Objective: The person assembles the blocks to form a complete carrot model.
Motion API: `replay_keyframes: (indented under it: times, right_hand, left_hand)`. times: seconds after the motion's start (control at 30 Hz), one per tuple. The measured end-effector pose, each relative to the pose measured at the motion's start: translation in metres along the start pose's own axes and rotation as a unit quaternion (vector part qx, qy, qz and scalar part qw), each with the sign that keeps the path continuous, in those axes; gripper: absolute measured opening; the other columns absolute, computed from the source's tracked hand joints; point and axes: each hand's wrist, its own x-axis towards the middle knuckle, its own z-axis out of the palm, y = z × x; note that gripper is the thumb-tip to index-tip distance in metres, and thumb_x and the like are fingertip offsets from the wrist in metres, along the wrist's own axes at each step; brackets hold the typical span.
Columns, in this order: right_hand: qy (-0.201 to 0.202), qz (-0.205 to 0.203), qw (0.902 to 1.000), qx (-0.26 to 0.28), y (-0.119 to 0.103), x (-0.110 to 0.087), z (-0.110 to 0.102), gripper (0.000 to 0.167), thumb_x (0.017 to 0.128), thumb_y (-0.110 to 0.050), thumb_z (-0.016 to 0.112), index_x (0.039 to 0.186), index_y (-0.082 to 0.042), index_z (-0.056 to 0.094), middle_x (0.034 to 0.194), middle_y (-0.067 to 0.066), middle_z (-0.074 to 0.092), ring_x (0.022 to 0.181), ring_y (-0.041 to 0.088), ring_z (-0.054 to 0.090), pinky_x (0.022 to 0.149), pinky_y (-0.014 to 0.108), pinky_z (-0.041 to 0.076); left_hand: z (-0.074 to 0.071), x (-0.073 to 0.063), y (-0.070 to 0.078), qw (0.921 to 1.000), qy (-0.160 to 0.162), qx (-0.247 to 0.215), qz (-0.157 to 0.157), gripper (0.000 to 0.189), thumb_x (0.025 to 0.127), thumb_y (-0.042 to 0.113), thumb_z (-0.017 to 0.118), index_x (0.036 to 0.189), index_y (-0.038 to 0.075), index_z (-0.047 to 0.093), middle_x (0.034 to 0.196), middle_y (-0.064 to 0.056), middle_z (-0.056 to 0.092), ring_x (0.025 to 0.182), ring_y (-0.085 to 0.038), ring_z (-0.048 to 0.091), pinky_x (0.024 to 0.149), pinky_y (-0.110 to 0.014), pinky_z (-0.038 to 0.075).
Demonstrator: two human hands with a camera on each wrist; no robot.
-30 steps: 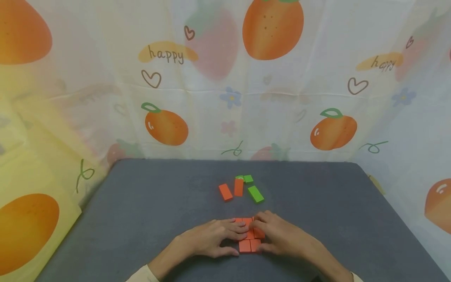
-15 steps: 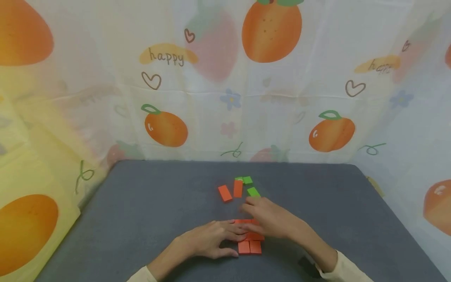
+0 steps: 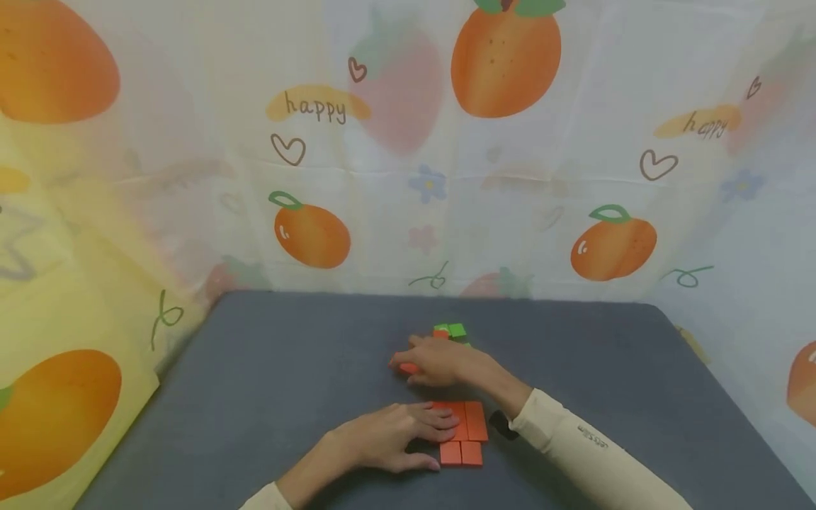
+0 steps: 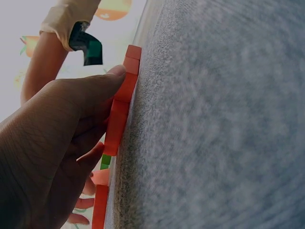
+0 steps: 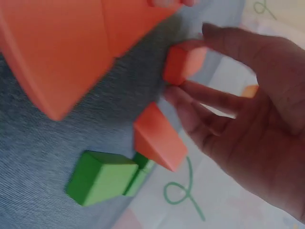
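Note:
Several flat orange blocks [image 3: 476, 423] lie side by side on the dark grey table, forming a patch near the front. My left hand [image 3: 398, 435] rests its extended fingers on the patch's left part, hiding some of it; its thumb [image 4: 116, 71] lies along the near side. Farther back, my right hand [image 3: 443, 360] reaches over to a loose orange block [image 5: 183, 62]. In the right wrist view, the thumb is at one end of that block and the fingertips [image 5: 174, 93] at the other, pinching it. A second loose orange block [image 5: 159, 136] lies beside this hand.
Behind the right hand are small green blocks [image 3: 457, 331]. A larger green block [image 5: 102, 179] is mostly covered by that hand in the head view. A fruit-patterned curtain [image 3: 382, 212] hangs along the table's back edge. A dark wrist device [image 3: 503, 425] sits under the right sleeve.
My right hand has left the orange patch and moved away and leftward to the loose orange block, now between its fingers. The left hand has stayed on the patch.

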Motion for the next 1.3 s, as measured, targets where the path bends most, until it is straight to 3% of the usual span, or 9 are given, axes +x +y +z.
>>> replay_keyframes:
  times: [0.1, 0.3, 0.53, 0.67, 0.8, 0.93, 1.03, 1.17, 1.3]
  right_hand:
    - [0.027, -0.001, 0.9996, 0.007, 0.002, 0.002, 0.005, 0.035, 0.100, -0.020, 0.072, 0.134, -0.025, 0.063, 0.120, 0.006, 0.063, 0.103, 0.020, 0.064, 0.085, 0.033, 0.057]
    - [0.111, -0.035, 0.9932, 0.010, 0.006, -0.011, 0.006, 0.023, 0.103, -0.018, 0.066, 0.126, -0.016, 0.067, 0.114, 0.005, 0.070, 0.101, 0.022, 0.069, 0.087, 0.036, 0.059]
    - [0.160, -0.022, 0.9854, 0.054, -0.011, -0.088, -0.004, 0.022, 0.094, -0.012, 0.077, 0.115, -0.015, 0.068, 0.097, -0.004, 0.067, 0.083, 0.008, 0.058, 0.078, 0.028, 0.054]
    - [0.151, -0.024, 0.9837, 0.095, -0.023, -0.131, 0.001, 0.022, 0.093, -0.012, 0.078, 0.111, -0.019, 0.069, 0.100, -0.009, 0.067, 0.089, 0.004, 0.056, 0.083, 0.031, 0.054]
    - [0.133, -0.045, 0.9813, 0.132, -0.032, -0.160, 0.019, 0.024, 0.094, -0.016, 0.079, 0.114, -0.023, 0.067, 0.107, -0.013, 0.065, 0.098, 0.001, 0.056, 0.087, 0.028, 0.054]
    - [0.130, -0.076, 0.9782, 0.142, -0.037, -0.167, 0.041, 0.027, 0.093, -0.019, 0.080, 0.115, -0.024, 0.065, 0.106, -0.014, 0.062, 0.095, -0.002, 0.053, 0.082, 0.022, 0.052]
    - [0.148, -0.086, 0.9801, 0.102, -0.039, -0.165, 0.053, 0.029, 0.089, -0.020, 0.083, 0.111, -0.024, 0.064, 0.101, -0.013, 0.057, 0.090, -0.001, 0.047, 0.077, 0.017, 0.045]
    - [0.150, -0.054, 0.9839, 0.081, -0.041, -0.160, 0.059, 0.033, 0.086, -0.028, 0.086, 0.109, -0.027, 0.062, 0.101, -0.013, 0.053, 0.087, 0.000, 0.040, 0.076, 0.017, 0.038]
    - [0.118, 0.000, 0.9882, 0.098, -0.042, -0.154, 0.058, 0.037, 0.087, -0.039, 0.085, 0.114, -0.029, 0.061, 0.102, -0.015, 0.049, 0.091, 0.002, 0.038, 0.078, 0.020, 0.035]
  left_hand:
    - [-0.002, 0.000, 0.000, 1.0000, -0.001, 0.002, 0.000, 0.050, 0.106, 0.039, 0.060, 0.148, 0.012, 0.059, 0.157, -0.001, 0.055, 0.151, -0.015, 0.048, 0.127, -0.036, 0.037]
    - [-0.002, 0.000, 0.002, 1.0000, 0.004, 0.007, -0.002, 0.050, 0.106, 0.038, 0.061, 0.147, 0.011, 0.060, 0.156, -0.002, 0.056, 0.151, -0.015, 0.048, 0.126, -0.035, 0.038]
    - [0.000, 0.004, 0.005, 0.9997, 0.009, 0.020, -0.015, 0.046, 0.107, 0.036, 0.059, 0.148, 0.014, 0.060, 0.155, 0.001, 0.057, 0.149, -0.015, 0.051, 0.122, -0.036, 0.045]
    - [-0.001, 0.004, 0.006, 0.9995, 0.020, 0.018, -0.019, 0.039, 0.107, 0.033, 0.061, 0.142, 0.016, 0.067, 0.147, 0.003, 0.065, 0.146, -0.015, 0.054, 0.119, -0.037, 0.047]
    - [-0.002, 0.004, 0.006, 0.9996, 0.010, 0.005, -0.026, 0.040, 0.107, 0.032, 0.061, 0.143, 0.015, 0.066, 0.151, 0.003, 0.062, 0.148, -0.013, 0.052, 0.124, -0.038, 0.042]
    - [-0.002, 0.004, 0.006, 0.9992, -0.004, -0.006, -0.039, 0.046, 0.107, 0.034, 0.059, 0.148, 0.014, 0.059, 0.155, 0.002, 0.057, 0.150, -0.013, 0.049, 0.124, -0.037, 0.041]
    - [-0.002, 0.004, 0.007, 0.9991, -0.004, -0.010, -0.041, 0.046, 0.107, 0.035, 0.059, 0.148, 0.014, 0.059, 0.156, 0.001, 0.057, 0.150, -0.013, 0.049, 0.124, -0.038, 0.041]
    - [-0.003, 0.004, 0.007, 0.9989, -0.007, -0.008, -0.045, 0.046, 0.108, 0.035, 0.059, 0.149, 0.015, 0.059, 0.156, 0.002, 0.056, 0.150, -0.014, 0.049, 0.124, -0.039, 0.042]
    - [-0.002, 0.004, 0.007, 0.9987, -0.007, -0.003, -0.050, 0.047, 0.108, 0.036, 0.058, 0.150, 0.017, 0.057, 0.157, 0.003, 0.056, 0.151, -0.016, 0.049, 0.122, -0.040, 0.044]
